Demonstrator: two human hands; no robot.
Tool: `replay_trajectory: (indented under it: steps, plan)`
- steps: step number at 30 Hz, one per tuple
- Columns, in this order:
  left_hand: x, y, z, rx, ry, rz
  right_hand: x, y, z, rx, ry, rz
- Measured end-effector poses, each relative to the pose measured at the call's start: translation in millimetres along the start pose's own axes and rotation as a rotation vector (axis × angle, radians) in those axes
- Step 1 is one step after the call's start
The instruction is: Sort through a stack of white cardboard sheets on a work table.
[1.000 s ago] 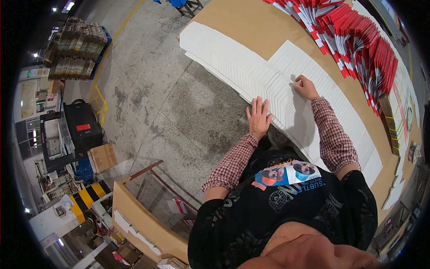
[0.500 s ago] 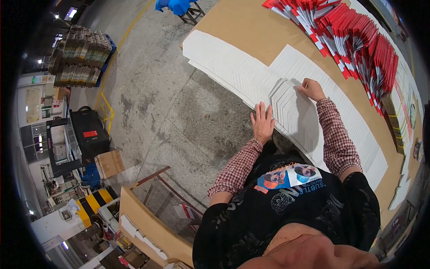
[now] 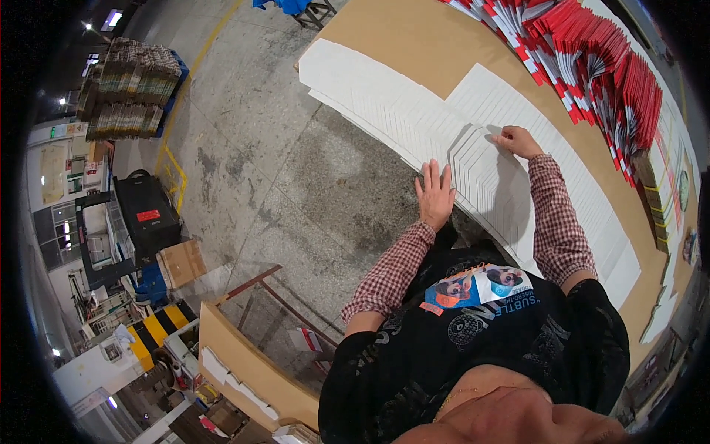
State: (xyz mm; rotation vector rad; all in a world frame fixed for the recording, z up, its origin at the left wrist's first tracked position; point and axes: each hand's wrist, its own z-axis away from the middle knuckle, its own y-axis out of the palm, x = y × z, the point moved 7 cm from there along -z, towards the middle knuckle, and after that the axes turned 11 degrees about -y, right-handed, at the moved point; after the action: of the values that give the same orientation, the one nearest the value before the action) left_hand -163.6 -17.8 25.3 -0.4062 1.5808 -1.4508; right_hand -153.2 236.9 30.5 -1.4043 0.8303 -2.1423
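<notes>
Although the white sheets (image 3: 481, 107) already lie overlapped in a long fan across the bench (image 3: 392, 37), a stepped group (image 3: 473, 166) between the two hands shows wider gaps and darker edges than its neighbours; from my remote station I judge the laying-out largely done, with this middle group the part in hand; it does not look as even as the close, regular rows to either side.

Left hand (image 3: 436, 198): at the near edge of the fan, fingers extended and slightly apart, none closed round anything; it appears to rest against the sheet edges. Right hand (image 3: 520, 141): over the fan, just beside the upper end of the stepped group, fingers bent and drawn together; I cannot tell whether a sheet edge is clamped between them.

Red-and-white folded pieces (image 3: 592, 74) lie heaped on the far side, apart from both hands; I log them as untouched; whatever they require looks not yet begun, in my reading; a strapped bundle (image 3: 652, 196) sits near the heap's lower end; how many sheets are left uneven, I cannot count.
</notes>
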Motion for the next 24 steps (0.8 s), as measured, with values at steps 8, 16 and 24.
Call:
replay_trajectory:
  steps: [8,16,24]
  plan:
    - [-0.7,0.6,-1.4,0.024,0.005,-0.007,-16.4,32.3,7.6,-0.095,0.011,-0.074]
    - [-1.1,1.6,-0.8,0.017,0.014,-0.019,-8.9,31.0,10.5,-0.091,-0.02,-0.057]
    - [-6.4,-3.1,-1.8,-0.019,0.033,0.027,-11.9,27.2,7.7,-0.17,-0.018,0.013]
